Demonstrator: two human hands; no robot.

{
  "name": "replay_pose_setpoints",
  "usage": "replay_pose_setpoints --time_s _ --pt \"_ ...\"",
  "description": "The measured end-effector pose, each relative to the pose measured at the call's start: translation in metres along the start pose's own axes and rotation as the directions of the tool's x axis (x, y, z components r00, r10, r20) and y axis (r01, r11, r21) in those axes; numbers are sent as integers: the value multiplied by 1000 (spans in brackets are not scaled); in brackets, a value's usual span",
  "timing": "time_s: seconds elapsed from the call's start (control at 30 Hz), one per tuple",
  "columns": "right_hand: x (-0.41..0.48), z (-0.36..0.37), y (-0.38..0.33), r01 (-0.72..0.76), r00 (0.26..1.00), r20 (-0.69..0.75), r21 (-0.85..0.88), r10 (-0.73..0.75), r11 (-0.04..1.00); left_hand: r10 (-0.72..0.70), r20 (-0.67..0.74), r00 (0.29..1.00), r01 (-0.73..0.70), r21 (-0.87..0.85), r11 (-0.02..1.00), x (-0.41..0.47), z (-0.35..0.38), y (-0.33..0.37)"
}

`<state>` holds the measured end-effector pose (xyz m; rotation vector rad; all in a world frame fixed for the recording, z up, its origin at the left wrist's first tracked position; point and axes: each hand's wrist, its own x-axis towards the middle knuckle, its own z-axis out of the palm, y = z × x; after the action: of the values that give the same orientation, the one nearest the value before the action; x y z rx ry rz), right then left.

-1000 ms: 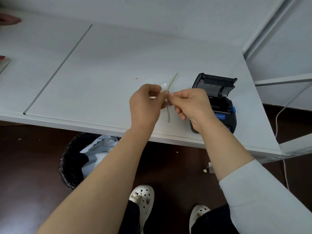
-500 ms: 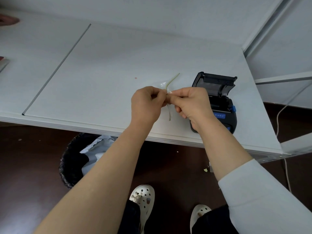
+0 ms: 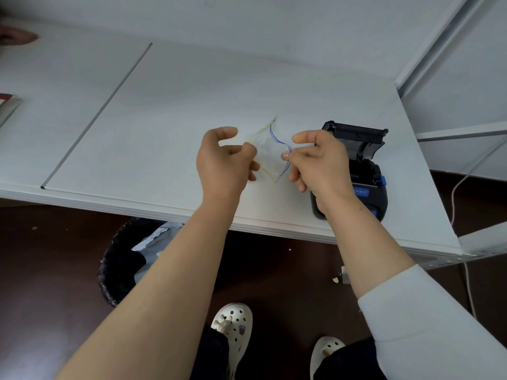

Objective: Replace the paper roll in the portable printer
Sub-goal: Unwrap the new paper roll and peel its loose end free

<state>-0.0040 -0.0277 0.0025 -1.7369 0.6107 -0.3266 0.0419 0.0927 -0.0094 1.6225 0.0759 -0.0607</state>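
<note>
Above the white table (image 3: 164, 111) both hands hold a small clear zip bag (image 3: 270, 152) with a yellow and a blue seal line. Its mouth is pulled open into a diamond shape. My left hand (image 3: 223, 163) pinches the yellow-lined edge, and my right hand (image 3: 319, 163) pinches the blue-lined edge. The black portable printer (image 3: 365, 171) stands on the table just right of my right hand, lid raised, partly hidden by my wrist. No paper roll shows, and I cannot tell what the bag holds.
A dark groove (image 3: 96, 116) runs across the table at the left. A black waste bin (image 3: 123, 259) with a grey bag stands on the floor under the table edge. A white cable (image 3: 455, 204) hangs at the right. A book corner (image 3: 6, 104) lies far left.
The hands, which were pinching the closed bag close together, have moved apart and pulled its mouth open. The printer has not moved.
</note>
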Motion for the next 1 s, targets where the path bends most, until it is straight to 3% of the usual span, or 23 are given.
replay_pose_setpoints --time_s 0.23,0.37,0.5,0.57,0.63,0.77,0.83,1.0 --pt "1 -1 5 84 996 -30 -10 -84 996 1 -10 1000 -1 -21 1000 2 -1 -2" --pt "4 -4 10 140 984 -85 -189 -158 972 3 -105 994 -11 -80 997 4 -3 -2" --pt "6 -5 12 169 978 -64 -318 -199 933 -58 -77 995 48 -134 990 2 -2 -1" --pt "4 -4 11 164 981 -50 -298 -187 940 -61 -68 996 57 -61 997 5 -2 -7" --pt "0 -3 7 121 990 -36 -245 -133 962 -12 -49 999 18 128 992 10 -1 -18" --pt "-7 -2 -9 -41 999 1 16 41 999 2 43 999 -20 441 898 16 6 -36" --pt "-8 -1 -11 -96 995 18 61 95 994 -46 91 995 -3 480 877 15 9 -34" --pt "-9 6 -4 -160 982 96 -33 163 986 -189 133 973 103 481 871 13 6 -31"
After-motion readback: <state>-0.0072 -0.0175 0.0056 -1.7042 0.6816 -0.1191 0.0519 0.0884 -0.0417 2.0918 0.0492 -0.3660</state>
